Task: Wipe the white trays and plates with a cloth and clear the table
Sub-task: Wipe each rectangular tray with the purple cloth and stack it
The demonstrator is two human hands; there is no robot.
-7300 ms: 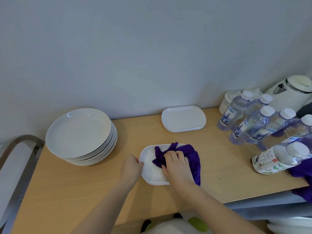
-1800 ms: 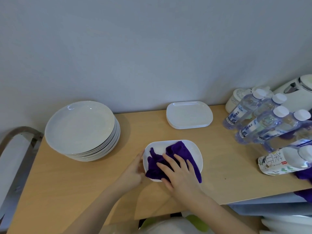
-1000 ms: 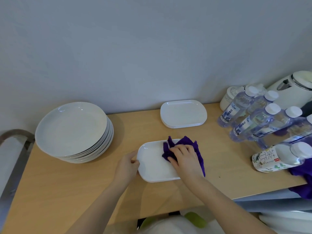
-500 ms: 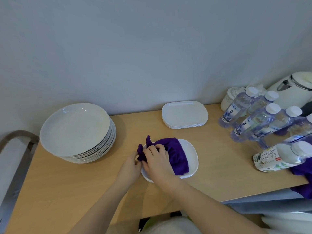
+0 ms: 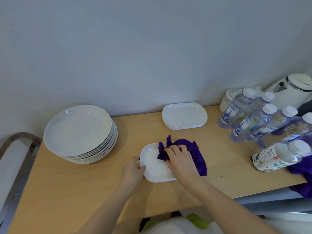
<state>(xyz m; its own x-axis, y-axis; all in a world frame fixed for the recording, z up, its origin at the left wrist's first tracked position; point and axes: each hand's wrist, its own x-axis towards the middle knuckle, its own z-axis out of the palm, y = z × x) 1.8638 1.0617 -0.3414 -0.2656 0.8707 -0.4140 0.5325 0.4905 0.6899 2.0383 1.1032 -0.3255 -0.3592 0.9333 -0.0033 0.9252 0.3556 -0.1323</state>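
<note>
One white rectangular plastic tray (image 5: 156,168) on tabletop | left hand (image 5: 132,172) pinches its rim | right hand (image 5: 181,159) fingers bunch soft purple cloth (image 5: 196,153) | tray likely light, slippery: steady by edge

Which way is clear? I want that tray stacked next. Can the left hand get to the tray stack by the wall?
Probably yes: left hand holds the tray; bare table lies before the tray stack.

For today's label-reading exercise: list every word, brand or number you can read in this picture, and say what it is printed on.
"茶": large dark character on the label of the lying bottle; the character beside it and the small print below are too blurred to read.
Blue labels on the upright water bottles: print too small and blurred to read.
Plates, trays, cloth, kettle: no text visible.
</note>
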